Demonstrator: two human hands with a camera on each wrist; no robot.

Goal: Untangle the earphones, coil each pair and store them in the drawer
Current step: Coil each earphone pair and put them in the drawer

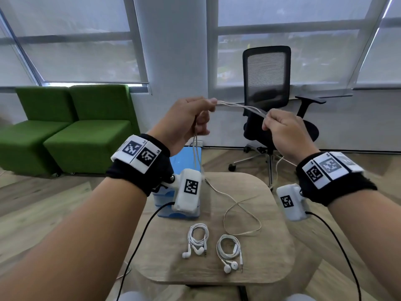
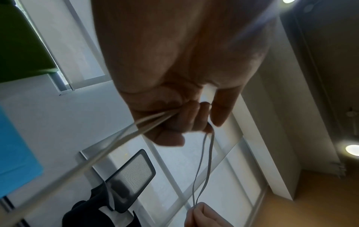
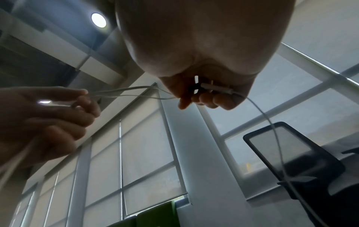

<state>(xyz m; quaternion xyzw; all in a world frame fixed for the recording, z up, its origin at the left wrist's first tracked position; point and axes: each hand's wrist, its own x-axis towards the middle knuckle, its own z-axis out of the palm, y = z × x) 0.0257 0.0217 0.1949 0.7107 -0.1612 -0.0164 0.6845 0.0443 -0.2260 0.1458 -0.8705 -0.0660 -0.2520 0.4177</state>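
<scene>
Two coiled white earphone pairs (image 1: pixel 196 240) (image 1: pixel 229 250) lie on the rounded wooden bench (image 1: pixel 275 246) below the raised hands. The left hand (image 1: pixel 186 120) and right hand (image 1: pixel 284 133) each pinch a thin beige earphone cable (image 1: pixel 240 107) strung between them, its slack trailing down to the bench beside a blue plastic drawer unit (image 1: pixel 184 157).

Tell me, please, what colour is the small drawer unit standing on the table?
Blue: the drawer unit shows best in the head view, partly hidden behind the left wrist.
</scene>
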